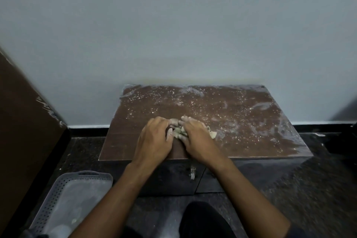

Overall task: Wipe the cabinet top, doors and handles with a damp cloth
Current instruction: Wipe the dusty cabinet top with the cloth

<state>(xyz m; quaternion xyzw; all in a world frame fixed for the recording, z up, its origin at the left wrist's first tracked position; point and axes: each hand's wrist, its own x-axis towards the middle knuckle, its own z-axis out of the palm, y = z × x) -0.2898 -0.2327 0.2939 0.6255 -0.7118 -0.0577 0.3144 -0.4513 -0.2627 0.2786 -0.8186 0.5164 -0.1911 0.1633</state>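
A low brown cabinet stands against the wall; its top (241, 114) is covered with white dust, specks and smears, while the left strip looks darker and cleaner. My left hand (154, 139) and my right hand (195, 137) meet near the front middle of the top. Between them they grip a small bunched pale greenish cloth (178, 131), with a bit of it sticking out right of my right hand. Fingers of both hands curl round the cloth and carry white dust. Below the top, the dark doors (170, 176) carry a small clear handle (192, 173).
A grey perforated plastic tray (63, 195) lies on the dark floor at the lower left. A tall brown panel (23, 114) leans at the left. My dark-clothed knee (202, 216) is in front of the cabinet. The pale wall rises right behind it.
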